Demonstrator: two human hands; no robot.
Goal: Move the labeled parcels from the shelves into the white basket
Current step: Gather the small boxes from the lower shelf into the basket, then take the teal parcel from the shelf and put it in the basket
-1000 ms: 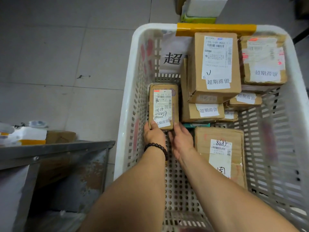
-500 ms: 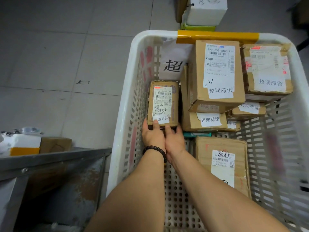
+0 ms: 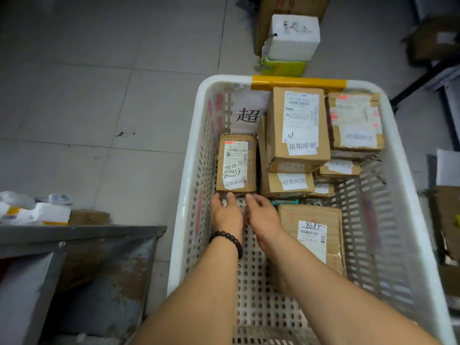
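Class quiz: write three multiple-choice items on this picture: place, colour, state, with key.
1. Where does the small parcel by the hands lie? A) on the floor tiles B) in the white basket, by its left wall C) on the metal shelf
2. What colour is the strip on the basket's far rim? A) yellow B) blue C) red
3. How are the left hand and right hand? A) fists B) gripping the rim C) open, fingers relaxed
Key: 1 B, basket floor surrounds it; 2 A, plainly yellow; 3 C, neither grasps anything.
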